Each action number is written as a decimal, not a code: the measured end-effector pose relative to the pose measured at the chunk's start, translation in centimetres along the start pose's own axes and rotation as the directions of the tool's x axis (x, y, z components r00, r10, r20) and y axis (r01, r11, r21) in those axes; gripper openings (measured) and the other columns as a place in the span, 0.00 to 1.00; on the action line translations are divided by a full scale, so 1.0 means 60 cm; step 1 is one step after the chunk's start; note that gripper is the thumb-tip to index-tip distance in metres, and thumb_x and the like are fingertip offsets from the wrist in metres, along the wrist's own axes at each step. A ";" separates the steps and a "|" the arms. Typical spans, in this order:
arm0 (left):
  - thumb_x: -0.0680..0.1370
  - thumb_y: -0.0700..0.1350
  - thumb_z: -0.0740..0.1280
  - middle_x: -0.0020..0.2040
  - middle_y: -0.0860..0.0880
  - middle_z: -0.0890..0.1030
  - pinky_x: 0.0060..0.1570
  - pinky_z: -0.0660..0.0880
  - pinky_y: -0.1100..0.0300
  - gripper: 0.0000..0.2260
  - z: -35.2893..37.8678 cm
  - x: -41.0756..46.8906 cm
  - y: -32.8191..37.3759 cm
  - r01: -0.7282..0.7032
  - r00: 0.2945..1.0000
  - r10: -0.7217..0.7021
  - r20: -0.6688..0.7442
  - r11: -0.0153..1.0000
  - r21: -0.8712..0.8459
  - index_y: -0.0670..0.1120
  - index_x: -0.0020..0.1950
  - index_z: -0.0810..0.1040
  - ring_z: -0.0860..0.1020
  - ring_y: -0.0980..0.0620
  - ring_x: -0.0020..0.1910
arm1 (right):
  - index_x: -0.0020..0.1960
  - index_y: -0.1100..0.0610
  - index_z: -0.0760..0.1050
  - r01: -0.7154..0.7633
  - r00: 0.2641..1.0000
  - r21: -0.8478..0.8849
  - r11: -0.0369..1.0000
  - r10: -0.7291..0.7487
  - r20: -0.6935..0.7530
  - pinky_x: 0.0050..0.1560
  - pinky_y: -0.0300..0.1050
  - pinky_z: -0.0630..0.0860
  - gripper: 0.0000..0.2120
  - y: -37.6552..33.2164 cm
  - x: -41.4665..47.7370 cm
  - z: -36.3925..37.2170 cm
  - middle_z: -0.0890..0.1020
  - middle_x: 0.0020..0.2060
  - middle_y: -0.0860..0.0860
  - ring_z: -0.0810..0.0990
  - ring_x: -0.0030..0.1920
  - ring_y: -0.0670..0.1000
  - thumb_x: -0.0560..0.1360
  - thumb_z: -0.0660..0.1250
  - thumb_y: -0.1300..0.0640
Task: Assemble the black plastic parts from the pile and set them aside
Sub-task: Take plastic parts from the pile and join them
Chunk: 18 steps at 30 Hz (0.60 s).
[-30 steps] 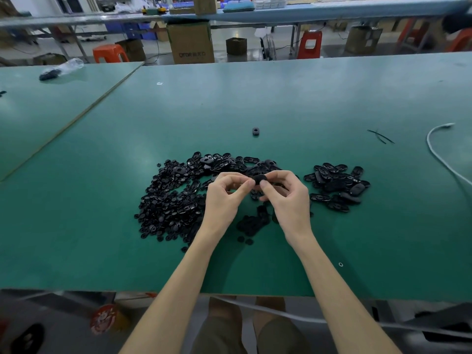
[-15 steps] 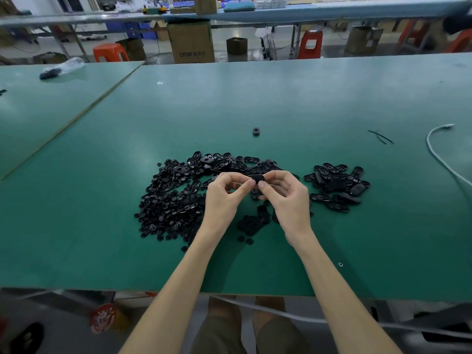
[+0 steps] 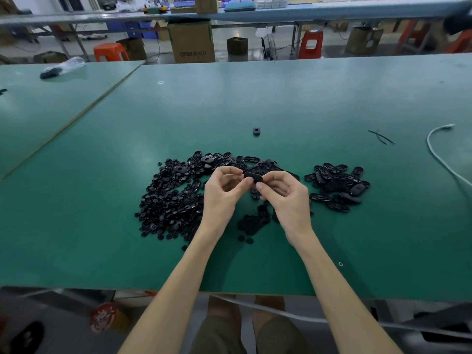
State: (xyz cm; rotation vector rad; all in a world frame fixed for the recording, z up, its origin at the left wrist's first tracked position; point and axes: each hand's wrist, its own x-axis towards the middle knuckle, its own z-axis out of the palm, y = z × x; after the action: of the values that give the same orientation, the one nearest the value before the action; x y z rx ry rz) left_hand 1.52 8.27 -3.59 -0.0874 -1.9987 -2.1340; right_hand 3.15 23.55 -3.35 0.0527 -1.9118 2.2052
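Note:
A small black oval plastic part (image 3: 253, 177) is held just above the table between both hands. My left hand (image 3: 224, 192) pinches its left end with thumb and fingertips. My right hand (image 3: 287, 198) pinches its right end the same way. Under and left of the hands lies a big pile of loose black parts (image 3: 176, 198). A smaller heap of black oval pieces (image 3: 337, 185) sits to the right of my right hand. A little cluster of small black parts (image 3: 251, 223) lies between my wrists.
The green table (image 3: 281, 103) stretches far ahead. One stray black part (image 3: 256, 131) lies beyond the pile. A white cable (image 3: 434, 152) and thin black strips (image 3: 381, 137) lie at the right. A clear bag (image 3: 63, 67) rests on the left table.
Both hands stay over the pile, holding the part. The fingers have shifted slightly on it, and the part now shows more plainly between the fingertips.

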 end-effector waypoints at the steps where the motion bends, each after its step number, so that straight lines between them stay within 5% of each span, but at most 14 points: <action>1: 0.75 0.44 0.78 0.48 0.50 0.86 0.49 0.78 0.65 0.12 0.000 0.000 0.001 -0.008 1.000 0.008 0.007 1.000 0.009 0.46 0.56 0.81 0.85 0.53 0.49 | 0.52 0.61 0.82 -0.003 1.000 0.004 1.000 0.003 -0.002 0.48 0.43 0.83 0.08 0.000 0.000 0.000 0.88 0.45 0.54 0.88 0.47 0.55 0.75 0.77 0.66; 18: 0.77 0.40 0.76 0.52 0.45 0.87 0.54 0.80 0.60 0.09 -0.001 -0.003 0.009 -0.029 0.989 0.032 0.143 0.999 -0.028 0.43 0.57 0.84 0.85 0.49 0.51 | 0.52 0.55 0.83 0.031 0.999 -0.014 0.999 -0.032 -0.031 0.42 0.38 0.80 0.05 0.004 0.002 -0.001 0.88 0.43 0.51 0.88 0.44 0.50 0.77 0.76 0.61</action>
State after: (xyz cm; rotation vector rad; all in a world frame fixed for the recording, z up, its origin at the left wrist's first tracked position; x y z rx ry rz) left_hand 1.78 8.22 -3.11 -0.2818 -2.0330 -2.1912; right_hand 3.01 23.59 -3.55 0.0462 -1.8959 2.1604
